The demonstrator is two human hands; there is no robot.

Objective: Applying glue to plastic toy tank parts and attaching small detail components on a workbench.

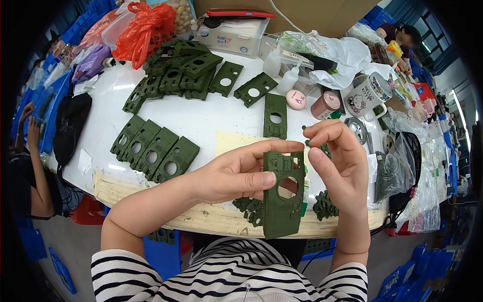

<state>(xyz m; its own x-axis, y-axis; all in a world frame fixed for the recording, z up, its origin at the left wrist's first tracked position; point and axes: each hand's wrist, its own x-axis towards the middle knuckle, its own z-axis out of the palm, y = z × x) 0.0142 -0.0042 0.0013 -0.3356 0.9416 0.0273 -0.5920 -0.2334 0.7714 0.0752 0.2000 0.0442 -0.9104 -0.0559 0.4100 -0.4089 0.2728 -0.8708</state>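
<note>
White tabletop [206, 118] with a wooden edge [211, 219] spreads beneath both hands; the left hand [229, 171] is clamped on a green hull [282, 216], thumb on its face and index finger stretched along its top edge, a grip that seems chosen to leave the round hole uncovered; the hull is off the table, its lower end toward the body; the right hand [344, 166] has thumb and fingers apart, just beside the hull's upper right corner, perhaps to keep that corner within fingertip reach; below the hands lie a left heap [246, 207] and a right heap [326, 207] of small parts, likely near for easy picking; left of the left hand is a hull row [160, 142], set side by side, presumably for order; beyond it sits a hull pile [173, 78]; ahead of the right fingertips lies a lone hull [274, 104]; farther out, past the right hand, stands a mug [358, 100]; far beyond the left hand a red bag [146, 38] sits, seemingly pushed back for working room.
</note>
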